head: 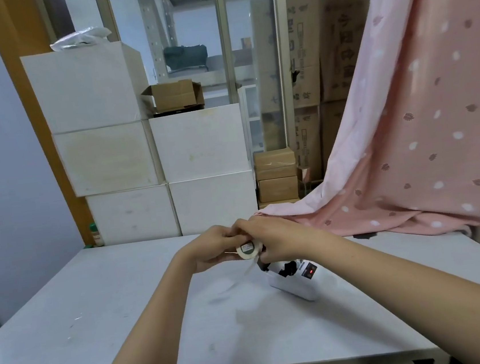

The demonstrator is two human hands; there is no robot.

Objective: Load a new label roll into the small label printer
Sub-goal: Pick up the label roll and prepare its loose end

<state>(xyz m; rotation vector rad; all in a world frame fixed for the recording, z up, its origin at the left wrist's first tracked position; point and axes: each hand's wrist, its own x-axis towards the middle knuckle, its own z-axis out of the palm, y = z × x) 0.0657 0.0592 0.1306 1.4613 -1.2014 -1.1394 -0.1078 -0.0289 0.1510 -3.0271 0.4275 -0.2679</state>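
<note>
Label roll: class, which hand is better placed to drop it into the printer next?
Probably the right hand: it grips the roll directly above the open printer; the left hand is farther away.

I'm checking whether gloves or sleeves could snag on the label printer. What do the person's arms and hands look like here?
Both forearms are bare from the bottom edge of the picture up to the wrists; no sleeves show. The left hand and right hand wear no gloves. No watch, bracelet or ring is visible, though some fingers are hidden where the hands overlap. Nothing loose hangs from either arm.
</note>
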